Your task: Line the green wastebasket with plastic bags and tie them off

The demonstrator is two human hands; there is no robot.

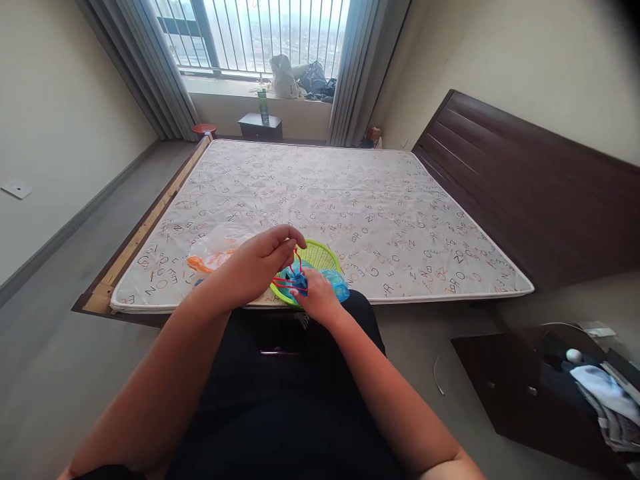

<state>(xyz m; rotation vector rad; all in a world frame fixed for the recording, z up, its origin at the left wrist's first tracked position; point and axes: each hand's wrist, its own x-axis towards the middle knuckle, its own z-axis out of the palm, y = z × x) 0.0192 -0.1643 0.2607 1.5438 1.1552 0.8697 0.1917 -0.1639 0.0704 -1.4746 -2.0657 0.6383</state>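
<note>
My left hand point(260, 263) pinches a red elastic band point(289, 279) and stretches it up and leftward. My right hand point(316, 298) grips the gathered neck of a blue plastic bag point(336, 283), and the band runs around that neck. Both hands work over a lime-green mesh basket point(323, 255) that sits at the near edge of the bare mattress point(350, 193). To the left of my hands lies a clear plastic bag with orange pieces in it point(213, 253). What the blue bag contains is hidden.
The mattress, printed with letters, rests on a wooden bed frame point(143, 230) with a dark headboard point(530, 180) on the right. A dark bedside cabinet point(505, 390) with clutter stands at the lower right. Bags point(295, 79) and a green bottle point(263, 105) sit by the window.
</note>
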